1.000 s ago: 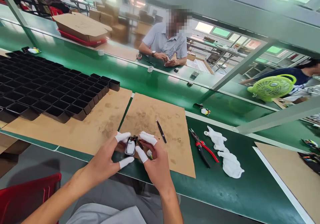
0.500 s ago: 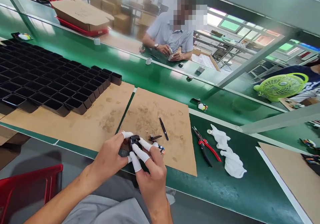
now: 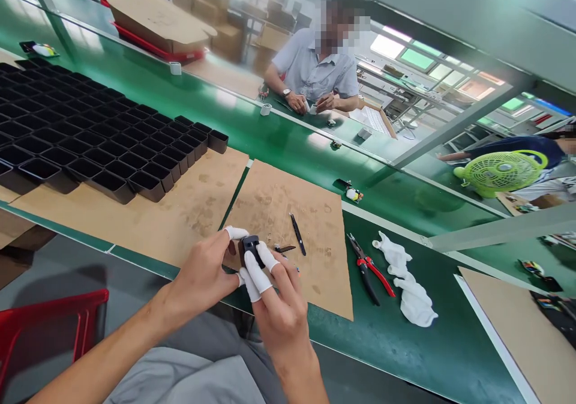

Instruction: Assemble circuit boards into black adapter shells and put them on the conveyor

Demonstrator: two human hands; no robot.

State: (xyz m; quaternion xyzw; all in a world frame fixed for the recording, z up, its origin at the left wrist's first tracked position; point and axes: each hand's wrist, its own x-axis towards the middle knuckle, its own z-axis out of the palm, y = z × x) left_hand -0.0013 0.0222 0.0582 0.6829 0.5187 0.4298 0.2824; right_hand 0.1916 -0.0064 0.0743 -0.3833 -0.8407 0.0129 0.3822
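Note:
Between my two hands is a small black plastic housing [image 3: 250, 244], held above the near edge of the cardboard. My left hand [image 3: 207, 269] grips its left side, with white finger cots on the thumb and forefinger. Several cot-covered fingers of my right hand [image 3: 276, 290] press on its right side and front. Behind the right fingers lies a dark flat piece [image 3: 285, 248] beside small electronic parts, mostly hidden by that hand. A pair of black tweezers [image 3: 297, 234] rests farther back on the cardboard mat [image 3: 324, 272].
Red-and-black pliers [image 3: 369, 269] and crumpled white gloves [image 3: 409, 284] lie to the right. Rows of open black cases [image 3: 108, 185] fill the left. Across the green bench [image 3: 288, 146], a co-worker [image 3: 315, 68] handles a white part. A green fan [image 3: 504, 171] stands at right.
The housing has turned in my hands, so a smoother face shows on top. My right fingers have shifted over it and cover more of the parts behind. Across the bench, the co-worker's hands have moved slightly.

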